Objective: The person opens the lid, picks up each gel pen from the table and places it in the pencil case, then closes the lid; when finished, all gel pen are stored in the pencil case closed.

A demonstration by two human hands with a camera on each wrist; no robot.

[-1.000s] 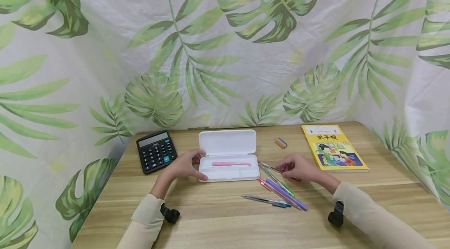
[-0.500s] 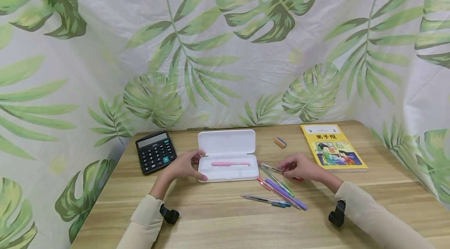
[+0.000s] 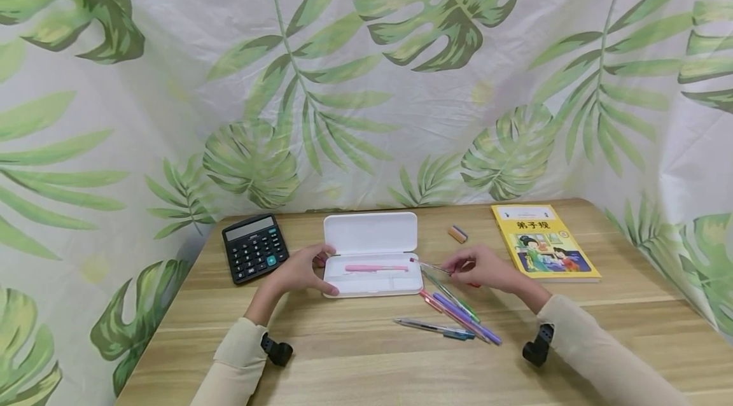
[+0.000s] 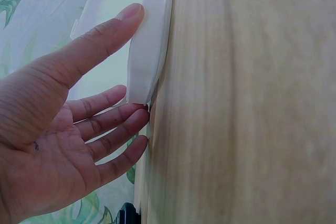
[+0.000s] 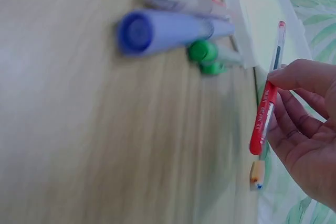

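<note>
Red pen (image 5: 264, 108) shifted toward 9 o'clock; its tip end now overlaps the 3 o'clock rim of the white case (image 3: 356, 283).
Right hand (image 3: 480, 267) clamped on it, thumb against fingers (height over rim: cannot tell). Left hand (image 3: 299, 271), fingers apart, touches the case's 9 o'clock end. Judged mid-carry, not yet laid beside the pink pen (image 3: 376, 267).

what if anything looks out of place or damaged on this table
Nothing looks spilled or damaged. The one untidy spot is the loose pens to the right of the open pencil case: they lie at mixed angles outside it. The red pen in the right hand is held at a tilt.
</note>
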